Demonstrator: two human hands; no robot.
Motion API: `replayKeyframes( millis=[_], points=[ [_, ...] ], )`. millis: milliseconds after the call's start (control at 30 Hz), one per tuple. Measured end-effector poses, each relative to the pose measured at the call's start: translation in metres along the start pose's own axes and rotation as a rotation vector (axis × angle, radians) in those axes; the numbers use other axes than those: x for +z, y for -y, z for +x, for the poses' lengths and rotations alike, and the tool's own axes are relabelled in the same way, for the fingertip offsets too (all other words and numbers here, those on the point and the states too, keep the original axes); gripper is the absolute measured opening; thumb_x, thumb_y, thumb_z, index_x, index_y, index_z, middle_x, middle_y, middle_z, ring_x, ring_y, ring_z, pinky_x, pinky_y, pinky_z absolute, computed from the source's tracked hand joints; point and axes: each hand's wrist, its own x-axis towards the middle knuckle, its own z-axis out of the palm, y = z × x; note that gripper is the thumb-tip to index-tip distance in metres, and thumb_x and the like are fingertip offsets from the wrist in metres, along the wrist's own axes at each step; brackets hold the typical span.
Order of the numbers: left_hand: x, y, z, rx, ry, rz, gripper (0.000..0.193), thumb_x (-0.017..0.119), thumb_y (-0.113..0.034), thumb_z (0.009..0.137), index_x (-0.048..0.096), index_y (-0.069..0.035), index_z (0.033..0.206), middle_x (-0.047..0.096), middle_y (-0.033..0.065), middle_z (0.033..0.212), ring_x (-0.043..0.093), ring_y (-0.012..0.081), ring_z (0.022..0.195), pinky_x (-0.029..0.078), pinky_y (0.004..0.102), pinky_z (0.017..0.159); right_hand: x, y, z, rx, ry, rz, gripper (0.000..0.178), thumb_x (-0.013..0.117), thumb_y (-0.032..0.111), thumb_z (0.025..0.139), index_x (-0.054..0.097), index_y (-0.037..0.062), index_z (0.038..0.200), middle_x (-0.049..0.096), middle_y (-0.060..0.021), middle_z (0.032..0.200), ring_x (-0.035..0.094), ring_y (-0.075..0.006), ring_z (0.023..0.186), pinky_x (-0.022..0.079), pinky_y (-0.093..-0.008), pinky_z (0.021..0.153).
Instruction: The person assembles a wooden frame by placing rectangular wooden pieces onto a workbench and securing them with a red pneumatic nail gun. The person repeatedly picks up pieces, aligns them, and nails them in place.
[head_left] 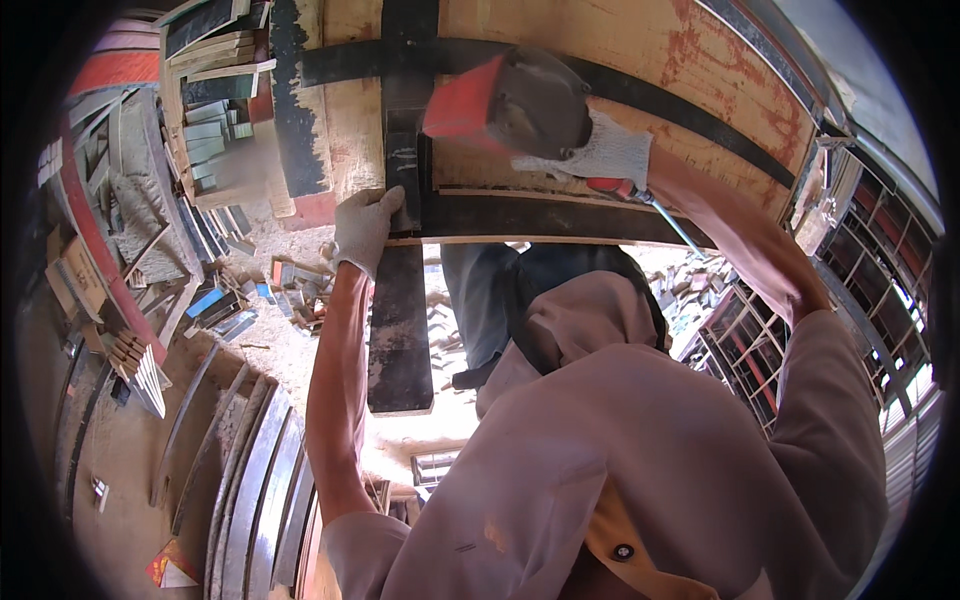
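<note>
My right hand (612, 150), in a whitish work glove, grips a red-and-black nail gun (540, 105) held over the panel; motion blurs the tool. A red fitting (610, 186) and a thin bluish hose (675, 222) trail below that hand. My gloved left hand (362, 228) is closed at the left edge of a narrow black board (402, 165), its thumb lying on the board. Beneath sits a large wooden panel (620, 65) crossed by black strips. Below the panel's near edge hangs a dark plank (400, 335).
Stacked wood offcuts (215, 130) stand at the left. Long dark boards (250, 490) lean at the lower left. Scraps (300, 290) litter the floor. A metal grid rack (740, 350) rises at the right. A red-edged beam (100, 230) runs along the far left.
</note>
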Motion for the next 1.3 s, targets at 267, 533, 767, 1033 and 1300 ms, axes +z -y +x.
replayKeyframes(
  millis=[267,533,767,1033,1300],
  points=[
    [0.008,0.043,0.040,-0.024,0.253,-0.232,0.049,0.070,-0.035,0.090,0.067,0.007,0.115,0.073,0.0149,0.098,0.068,0.0248,0.085,0.053,0.0360,0.081,0.010,0.011,0.039,-0.215,-0.006,0.450,0.029,0.073,0.022,0.086,0.060,0.0076,0.065,0.053,-0.0025,0.048,0.051,-0.0123,0.041,0.042,-0.0288,0.041],
    [0.006,0.012,0.021,-0.062,0.226,-0.386,0.031,0.068,-0.025,0.092,0.070,0.004,0.103,0.071,0.0098,0.084,0.066,0.0183,0.075,0.052,0.0341,0.071,-0.004,0.039,0.058,-0.199,0.138,0.239,0.029,0.064,0.014,0.082,0.052,0.0076,0.057,0.054,-0.0053,0.046,0.055,-0.0139,0.041,0.044,-0.0301,0.044],
    [-0.005,0.000,0.020,-0.151,0.339,-0.349,0.027,0.068,-0.024,0.092,0.072,0.002,0.097,0.072,0.0108,0.083,0.066,0.0191,0.068,0.053,0.0332,0.065,-0.007,0.043,0.051,-0.123,0.003,0.347,0.018,0.066,0.016,0.079,0.066,0.0037,0.066,0.057,-0.0055,0.049,0.056,-0.0151,0.041,0.045,-0.0299,0.045],
    [0.005,0.031,0.026,-0.106,0.241,-0.270,0.029,0.073,-0.024,0.090,0.072,0.005,0.098,0.073,0.0122,0.084,0.067,0.0208,0.075,0.052,0.0342,0.072,-0.006,0.054,0.055,-0.103,0.083,0.279,0.019,0.067,0.013,0.074,0.059,0.0055,0.059,0.056,-0.0068,0.047,0.054,-0.0155,0.039,0.045,-0.0308,0.044],
    [0.000,0.005,0.011,-0.151,0.209,-0.302,0.027,0.074,-0.020,0.089,0.073,0.005,0.100,0.073,0.0104,0.084,0.067,0.0183,0.075,0.052,0.0331,0.072,-0.006,0.037,0.073,-0.138,0.070,0.191,0.019,0.066,0.014,0.075,0.061,0.0053,0.060,0.054,-0.0049,0.047,0.054,-0.0155,0.039,0.044,-0.0291,0.044]
  ],
)
